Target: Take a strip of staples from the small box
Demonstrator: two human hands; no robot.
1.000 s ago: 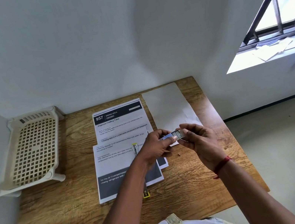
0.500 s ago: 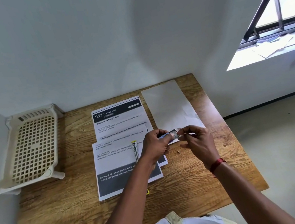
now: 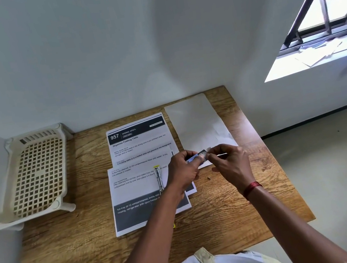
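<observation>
Both hands (image 3: 207, 163) around small staple box (image 3: 198, 157) above table (image 3: 77, 246)

Both hands, left (image 3: 183, 169) and right (image 3: 230, 163), fingertips together, fingers curled, forearms converging forward.

I see a wooden table (image 3: 77, 246) set into a corner, its far edge and left edge against the walls. A cream plastic lattice tray (image 3: 35, 177) stands on it at the far left. Near the middle lie printed sheets (image 3: 139, 183), one overlapping the other, with a stapler (image 3: 159, 178) resting on the nearer one. A blank white sheet (image 3: 196, 125) lies just right of them at the far edge. A tiny dark speck (image 3: 209, 178) sits on bare wood near the sheets; I cannot tell what it is.
</observation>
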